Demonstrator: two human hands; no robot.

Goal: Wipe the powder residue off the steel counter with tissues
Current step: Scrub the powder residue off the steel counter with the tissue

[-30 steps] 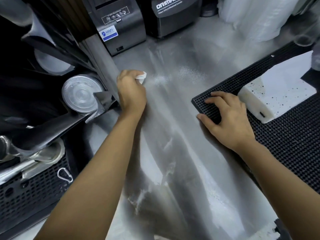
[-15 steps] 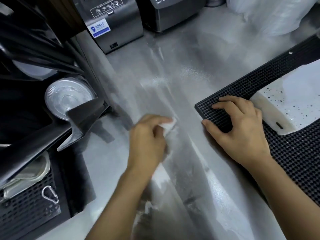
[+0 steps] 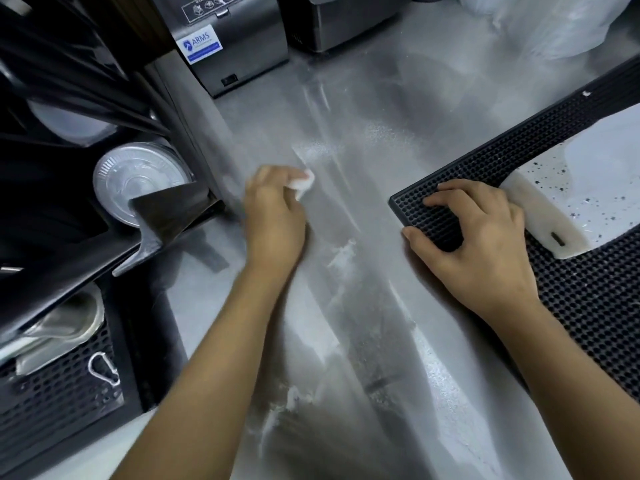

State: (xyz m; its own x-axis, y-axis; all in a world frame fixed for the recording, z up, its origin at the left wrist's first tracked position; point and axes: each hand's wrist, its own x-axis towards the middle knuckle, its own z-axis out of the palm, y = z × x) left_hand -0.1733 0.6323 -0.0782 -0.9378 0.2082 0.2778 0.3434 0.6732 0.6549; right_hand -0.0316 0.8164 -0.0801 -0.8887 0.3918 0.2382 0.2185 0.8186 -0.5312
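Note:
White powder streaks and specks lie along the steel counter (image 3: 346, 109), thickest in a patch of powder residue (image 3: 341, 256) near the middle and toward the near edge. My left hand (image 3: 273, 216) grips a small wad of white tissue (image 3: 304, 181) and presses it on the counter beside the left-hand rack. My right hand (image 3: 481, 237) holds the near left corner of the black rubber bar mat (image 3: 588, 289), fingers curled on top and thumb against its edge.
A white speckled tissue box (image 3: 568, 202) lies on the mat. Steel machines (image 3: 235, 39) stand at the back. A black rack with a stack of clear lids (image 3: 135, 181) borders the left. Bagged plastic cups (image 3: 561, 19) sit at the back right.
My left hand swept the tissue toward me from beside the rack, then pushed it back away and to the left. My right hand stayed on the mat corner.

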